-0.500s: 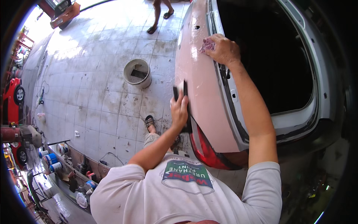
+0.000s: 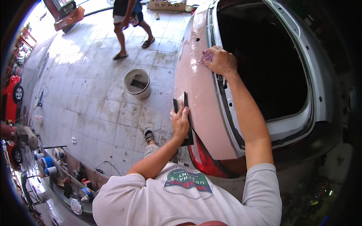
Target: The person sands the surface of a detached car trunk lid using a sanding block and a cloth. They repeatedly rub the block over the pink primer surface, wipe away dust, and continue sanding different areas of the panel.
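A wet, pinkish car panel point(image 2: 205, 109) runs away from me, with a dark rear window opening point(image 2: 260, 64) on its right and a red tail light point(image 2: 205, 158) at its near end. At the panel's left edge, my left hand point(image 2: 180, 122) is closed around a sanding block point(image 2: 181, 98), pale with black sheets along its sides. Its working face is hidden against the panel. Farther along, my right hand point(image 2: 223, 62) grips a wet, purple mottled rag point(image 2: 206, 57) on the panel, beside the window frame.
A whitish bucket point(image 2: 137, 83) with a dark piece inside stands on the tiled floor point(image 2: 94, 86) to the left. A person point(image 2: 128, 26) is beyond it. At the lower left, a bench point(image 2: 69, 165) carries several paint cans point(image 2: 45, 162). A red car point(image 2: 14, 92) sits at the far left.
The person beyond the bucket has come farther into view and stands nearer. My whole view has shifted slightly. Both hands keep their holds, with the rag and block shifted slightly in the picture.
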A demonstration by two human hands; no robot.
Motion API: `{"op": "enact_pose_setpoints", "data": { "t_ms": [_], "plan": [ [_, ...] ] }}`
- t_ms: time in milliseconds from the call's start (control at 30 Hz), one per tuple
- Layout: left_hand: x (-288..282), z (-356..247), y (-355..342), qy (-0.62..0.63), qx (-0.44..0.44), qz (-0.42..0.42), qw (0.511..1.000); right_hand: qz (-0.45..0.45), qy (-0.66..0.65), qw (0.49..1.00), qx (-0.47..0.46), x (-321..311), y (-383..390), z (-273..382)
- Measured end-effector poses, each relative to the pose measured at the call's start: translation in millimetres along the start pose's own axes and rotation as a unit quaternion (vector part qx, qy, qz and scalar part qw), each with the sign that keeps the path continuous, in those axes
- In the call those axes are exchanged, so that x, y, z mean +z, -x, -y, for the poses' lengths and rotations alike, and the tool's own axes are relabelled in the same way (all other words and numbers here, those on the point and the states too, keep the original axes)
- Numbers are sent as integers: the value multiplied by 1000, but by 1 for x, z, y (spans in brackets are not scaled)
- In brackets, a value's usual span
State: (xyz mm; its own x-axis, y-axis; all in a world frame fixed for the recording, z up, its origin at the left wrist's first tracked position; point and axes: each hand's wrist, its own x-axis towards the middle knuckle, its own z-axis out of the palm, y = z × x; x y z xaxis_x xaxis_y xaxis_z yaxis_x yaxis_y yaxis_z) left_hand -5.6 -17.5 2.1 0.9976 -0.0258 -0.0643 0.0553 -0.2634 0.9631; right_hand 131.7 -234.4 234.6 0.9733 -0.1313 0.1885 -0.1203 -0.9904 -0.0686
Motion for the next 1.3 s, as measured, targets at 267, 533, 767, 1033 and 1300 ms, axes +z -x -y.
{"op": "enact_pose_setpoints", "data": {
  "t_ms": [267,533,767,1033,1300],
  "plan": [
    [5,-63,-127,7,38,32,999,-42,3,998,-54,7,-4,1],
    [18,-40,-99,-54,130,-20,990,-23,15,999,-38,-6,-11,11],
    [22,-14,-98,-89,92,-20,992,-32,18,998,-49,5,-13,6],
    [18,-79,-119,-60,-29,19,998,-45,18,996,-78,3,-10,9],
    [-3,-34,-6,-32,25,2,999,-46,7,997,-68,8,-2,-11]
  ]
}}
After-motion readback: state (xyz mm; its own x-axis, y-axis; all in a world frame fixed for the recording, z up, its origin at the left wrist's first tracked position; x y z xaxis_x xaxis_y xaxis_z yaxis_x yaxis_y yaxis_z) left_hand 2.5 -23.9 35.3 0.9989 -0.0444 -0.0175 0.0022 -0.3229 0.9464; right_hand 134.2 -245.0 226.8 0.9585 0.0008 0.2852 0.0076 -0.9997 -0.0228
